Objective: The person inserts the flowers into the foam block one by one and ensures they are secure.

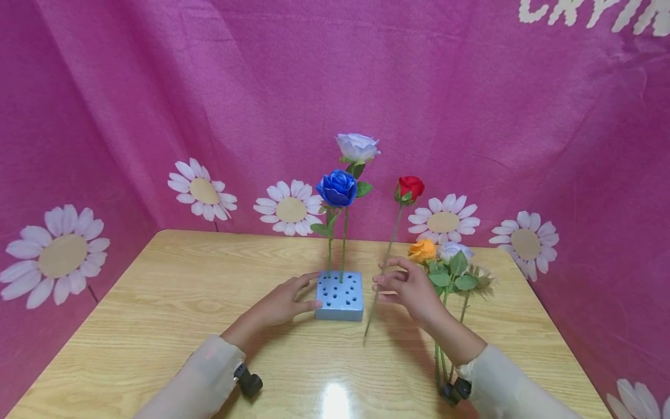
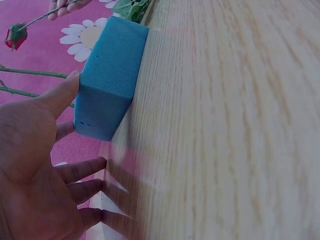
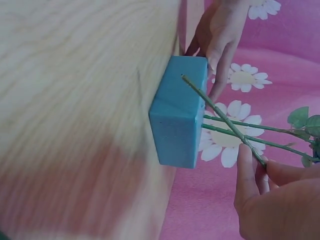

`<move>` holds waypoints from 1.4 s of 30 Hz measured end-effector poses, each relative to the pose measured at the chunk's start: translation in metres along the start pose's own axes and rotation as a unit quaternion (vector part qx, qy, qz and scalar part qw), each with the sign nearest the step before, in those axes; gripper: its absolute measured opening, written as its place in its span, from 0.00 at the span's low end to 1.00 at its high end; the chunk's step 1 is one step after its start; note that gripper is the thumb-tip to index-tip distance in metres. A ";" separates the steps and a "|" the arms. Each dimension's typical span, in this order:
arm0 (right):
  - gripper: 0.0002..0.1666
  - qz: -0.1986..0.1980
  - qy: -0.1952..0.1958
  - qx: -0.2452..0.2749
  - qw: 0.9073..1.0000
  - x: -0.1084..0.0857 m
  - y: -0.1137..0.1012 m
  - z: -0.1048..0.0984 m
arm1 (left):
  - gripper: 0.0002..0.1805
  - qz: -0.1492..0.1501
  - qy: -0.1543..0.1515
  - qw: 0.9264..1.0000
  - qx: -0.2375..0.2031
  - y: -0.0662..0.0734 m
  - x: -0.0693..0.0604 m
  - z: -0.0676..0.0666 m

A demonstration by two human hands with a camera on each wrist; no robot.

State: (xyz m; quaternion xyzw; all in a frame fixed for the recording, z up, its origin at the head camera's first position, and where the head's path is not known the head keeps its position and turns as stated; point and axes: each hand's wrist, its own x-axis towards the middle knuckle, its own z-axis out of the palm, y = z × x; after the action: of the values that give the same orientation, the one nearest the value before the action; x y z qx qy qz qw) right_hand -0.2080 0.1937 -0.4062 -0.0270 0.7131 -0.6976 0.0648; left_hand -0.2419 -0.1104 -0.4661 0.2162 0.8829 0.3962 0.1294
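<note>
The step in hand looks like bringing a third flower to the holed blue block on the desk: the right hand pinches the red rose by its stem, the lower end free, right of the block. The left hand — fingers spread, not clamped — touches the block's left side (a blue rose and a pale rose stand in far holes). Next probably calls for raising that tip leftward over a bare hole, stem upright.
</note>
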 end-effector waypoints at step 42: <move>0.07 -0.116 0.126 -0.030 0.985 0.056 -0.026 0.030 | 0.41 0.006 0.000 1.000 0.008 0.001 -0.001 0.000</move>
State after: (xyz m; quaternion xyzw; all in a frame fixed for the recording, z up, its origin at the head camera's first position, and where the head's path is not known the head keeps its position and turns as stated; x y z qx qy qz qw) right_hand -0.2612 0.1556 -0.3842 -0.0230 0.7283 -0.6763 -0.1079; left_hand -0.2408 -0.1107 -0.4652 0.2224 0.8850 0.3896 0.1249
